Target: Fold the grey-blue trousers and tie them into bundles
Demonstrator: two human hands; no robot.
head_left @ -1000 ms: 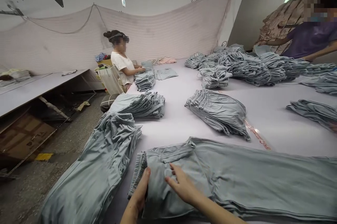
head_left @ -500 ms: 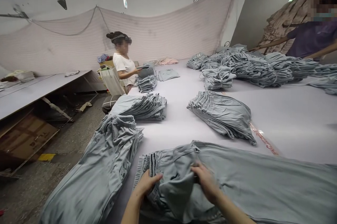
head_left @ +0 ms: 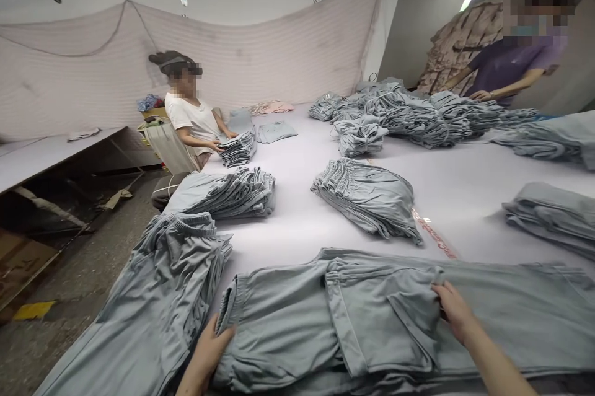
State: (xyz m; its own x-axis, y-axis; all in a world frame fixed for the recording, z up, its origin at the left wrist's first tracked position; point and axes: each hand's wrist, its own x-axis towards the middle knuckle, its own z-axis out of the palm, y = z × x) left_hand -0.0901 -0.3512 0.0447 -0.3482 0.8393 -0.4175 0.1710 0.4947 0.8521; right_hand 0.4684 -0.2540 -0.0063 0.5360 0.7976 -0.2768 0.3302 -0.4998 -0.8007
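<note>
Head view of a garment-folding counter (head_left: 465, 191). Two hands of the wearer rest on one pair of grey-blue trousers (head_left: 288, 321) lying flat across the near edge. The left hand (head_left: 209, 352) lies at the elastic waistband (head_left: 227, 306), fingers loosely curled against the cloth; whether they grip it cannot be told. The right hand (head_left: 453, 312), further right, has its fingers closed on the edge of a folded-over panel (head_left: 385, 315). Hanging over the near left edge: one draped heap of trousers (head_left: 153, 297). Mid-counter: two folded stacks, one left (head_left: 227, 191), one centre (head_left: 367, 194). Right edge: one stack (head_left: 553, 216). Far right: one long heaped pile (head_left: 418, 114). Two co-workers: one seated far left (head_left: 186, 114) with a small stack (head_left: 238, 148), one standing far right (head_left: 511, 64).
</note>
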